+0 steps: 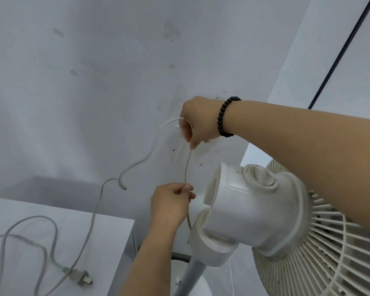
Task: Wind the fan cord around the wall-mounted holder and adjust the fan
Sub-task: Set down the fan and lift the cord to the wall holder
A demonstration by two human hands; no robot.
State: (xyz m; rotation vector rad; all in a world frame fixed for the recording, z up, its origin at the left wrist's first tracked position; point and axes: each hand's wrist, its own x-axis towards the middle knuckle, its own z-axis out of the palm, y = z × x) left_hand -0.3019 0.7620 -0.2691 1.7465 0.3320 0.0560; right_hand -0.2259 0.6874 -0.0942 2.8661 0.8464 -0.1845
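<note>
Closest to us, our right forearm crosses the frame from the right edge, with a black bead bracelet (226, 117) at the wrist. Our right hand (198, 120) is up against the white wall (94, 82), fingers curled and pinching the fan cord (37, 218) right where a clear plastic piece sits on the wall; we take that for the wall-mounted holder (181, 133), but it is mostly hidden behind the fingers and we cannot tell its shape. Our left hand (171, 202) is lower, just left of the fan motor housing (248, 208), fingers closed around a thin stretch of cord that runs straight up to the right hand. Below the left hand this stretch curves down to the housing's neck. From the right hand another length of cord loops out to the left, drops down, and trails onto a white cabinet top (107, 227) at lower left, where it lies in loose curves ending in the plug (81, 276), flat on the surface. Fan grille (320, 242) fills the lower right, and the round knob (259, 175) sits on top of the housing. The fan pole (190, 278) runs down below.
</note>
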